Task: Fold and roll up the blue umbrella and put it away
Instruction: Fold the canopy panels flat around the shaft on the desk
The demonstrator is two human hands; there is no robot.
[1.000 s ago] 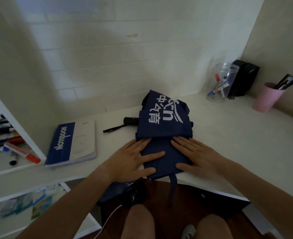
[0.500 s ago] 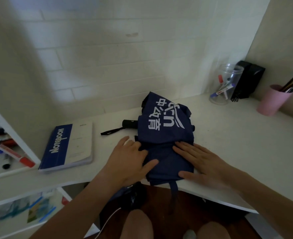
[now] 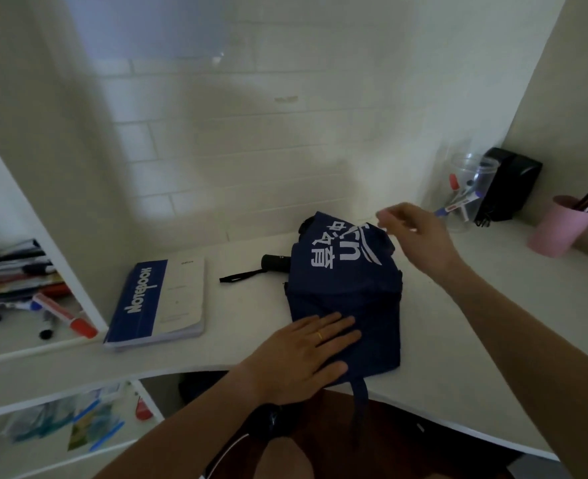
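The blue umbrella (image 3: 346, 288) lies folded flat on the white desk (image 3: 475, 326), white lettering on its far half. Its black handle (image 3: 274, 262) with a wrist strap sticks out to the left. A fabric strap hangs over the desk's front edge. My left hand (image 3: 306, 350) presses flat on the near part of the cloth, fingers straight. My right hand (image 3: 413, 233) hovers over the umbrella's far right corner, fingers loosely bent, holding nothing that I can see.
A blue and white notebook (image 3: 158, 302) lies left of the umbrella. Markers fill a shelf (image 3: 26, 305) at far left. At the back right stand a clear jar of pens (image 3: 465, 195), a black box (image 3: 508, 184) and a pink cup (image 3: 562, 226).
My right hand has lifted off the near cloth and moved up to the far right corner. My left hand has shifted right onto the middle of the near fold.
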